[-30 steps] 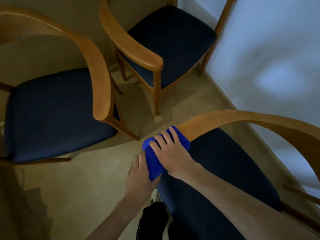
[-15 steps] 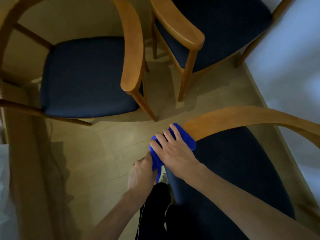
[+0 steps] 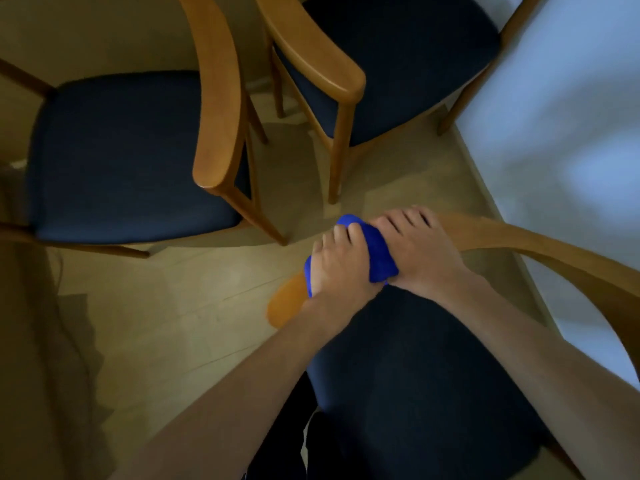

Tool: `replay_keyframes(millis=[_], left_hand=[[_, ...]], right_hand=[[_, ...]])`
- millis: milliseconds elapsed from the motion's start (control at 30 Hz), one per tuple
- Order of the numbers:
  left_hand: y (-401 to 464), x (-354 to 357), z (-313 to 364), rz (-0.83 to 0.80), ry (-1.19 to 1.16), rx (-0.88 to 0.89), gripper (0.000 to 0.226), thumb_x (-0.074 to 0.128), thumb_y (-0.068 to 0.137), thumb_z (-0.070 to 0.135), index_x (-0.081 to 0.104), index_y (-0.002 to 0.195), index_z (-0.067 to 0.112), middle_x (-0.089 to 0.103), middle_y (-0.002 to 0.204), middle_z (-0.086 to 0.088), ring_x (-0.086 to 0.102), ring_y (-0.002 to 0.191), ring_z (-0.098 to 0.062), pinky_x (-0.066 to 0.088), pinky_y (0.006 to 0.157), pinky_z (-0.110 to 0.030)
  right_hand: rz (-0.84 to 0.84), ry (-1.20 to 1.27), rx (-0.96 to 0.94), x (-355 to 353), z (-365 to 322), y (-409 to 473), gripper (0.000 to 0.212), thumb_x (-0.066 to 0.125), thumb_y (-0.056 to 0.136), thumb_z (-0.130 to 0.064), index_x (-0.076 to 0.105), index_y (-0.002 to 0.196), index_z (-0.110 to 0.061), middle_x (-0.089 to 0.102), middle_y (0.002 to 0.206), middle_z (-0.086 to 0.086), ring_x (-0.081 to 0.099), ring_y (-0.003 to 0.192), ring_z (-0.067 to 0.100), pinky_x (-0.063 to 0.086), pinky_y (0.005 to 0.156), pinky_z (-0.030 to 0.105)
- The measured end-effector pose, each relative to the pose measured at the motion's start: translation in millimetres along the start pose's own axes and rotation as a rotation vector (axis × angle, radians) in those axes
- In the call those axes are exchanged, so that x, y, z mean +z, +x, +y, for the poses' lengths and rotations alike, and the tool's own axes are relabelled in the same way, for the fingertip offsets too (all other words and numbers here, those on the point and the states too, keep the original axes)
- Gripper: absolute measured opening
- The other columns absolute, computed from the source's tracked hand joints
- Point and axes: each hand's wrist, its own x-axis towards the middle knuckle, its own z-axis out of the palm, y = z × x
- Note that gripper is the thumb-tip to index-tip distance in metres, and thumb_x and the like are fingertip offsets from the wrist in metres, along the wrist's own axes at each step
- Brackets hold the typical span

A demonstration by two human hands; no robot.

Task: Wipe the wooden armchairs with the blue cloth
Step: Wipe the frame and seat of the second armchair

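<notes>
We see both of our hands meeting at the centre of the frame, on the curved wooden armrest [image 3: 519, 240] of the nearest armchair. The blue cloth [image 3: 375, 252] is bunched over that armrest, wedged between the two hands. Our left hand [image 3: 341, 268] lies on the left part of the cloth with its fingers [image 3: 341, 232] curled over the top of the fabric, grasping it against the wood. Our right hand [image 3: 420, 254] sits just to the right, touching the cloth, with its fingers bent down over the armrest; we grip the rail there, and the cloth's right edge tucks under the palm side of this hand. The rounded end of the armrest [image 3: 287, 304] pokes out below and left of the left hand. The armrest sweeps from the centre out to the right edge of the frame and down along it, and below it the chair's dark navy seat cushion [image 3: 433, 393] fills the lower right.

Two more wooden armchairs stand on the pale wood-look floor [image 3: 194, 306]: one at the upper left [image 3: 218, 98] with a navy seat, and one at the upper centre [image 3: 311, 50], close beside it. A light wall [image 3: 571, 116] takes up the upper right of the frame.
</notes>
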Motion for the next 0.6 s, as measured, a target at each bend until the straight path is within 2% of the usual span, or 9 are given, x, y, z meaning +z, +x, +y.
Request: replay_keyframes(millis=[133, 267, 467, 600], left_hand=[[9.5, 1.0, 6.1, 0.016, -0.016, 0.084, 0.074, 0.076, 0.06, 0.059, 0.044, 0.111, 0.015, 0.056, 0.098, -0.003, 0.057, 0.084, -0.021, 0.047, 0.073, -0.033], [-6.6, -0.1, -19.5, 0.069, -0.068, 0.129, 0.072, 0.073, 0.065, 0.062, 0.045, 0.113, 0.016, 0.056, 0.096, 0.001, 0.058, 0.08, -0.016, 0.048, 0.065, -0.027], [-56.4, -6.6, -67.5, 0.007, 0.008, -0.06, 0.072, 0.06, 0.07, 0.075, 0.048, 0.108, 0.015, 0.057, 0.092, 0.003, 0.062, 0.074, -0.013, 0.047, 0.057, -0.024], [-99.9, -3.5, -100.1, -0.08, -0.213, -0.237, 0.069, 0.066, 0.075, 0.066, 0.048, 0.116, 0.013, 0.062, 0.098, 0.001, 0.066, 0.081, -0.018, 0.055, 0.066, -0.034]], right_hand=[[-0.046, -0.019, 0.091, -0.3, 5.0, -1.0, 0.076, 0.081, 0.062, -0.04, 0.048, 0.126, -0.014, 0.057, 0.119, 0.008, 0.053, 0.11, 0.03, 0.034, 0.107, 0.047], [-0.163, -0.082, 0.088, -2.1, -14.8, 2.8, 0.086, 0.083, 0.065, -0.035, 0.037, 0.134, -0.012, 0.048, 0.132, 0.012, 0.043, 0.126, 0.033, 0.017, 0.118, 0.055], [-0.156, -0.103, -0.085, -4.2, -78.8, 9.3, 0.079, 0.077, 0.075, -0.028, 0.032, 0.138, -0.011, 0.043, 0.139, 0.014, 0.038, 0.131, 0.035, 0.014, 0.118, 0.059], [-0.151, -0.068, -0.195, -3.7, -127.3, 8.4, 0.066, 0.059, 0.084, -0.011, 0.028, 0.142, -0.004, 0.038, 0.142, 0.023, 0.031, 0.135, 0.042, 0.004, 0.119, 0.062]])
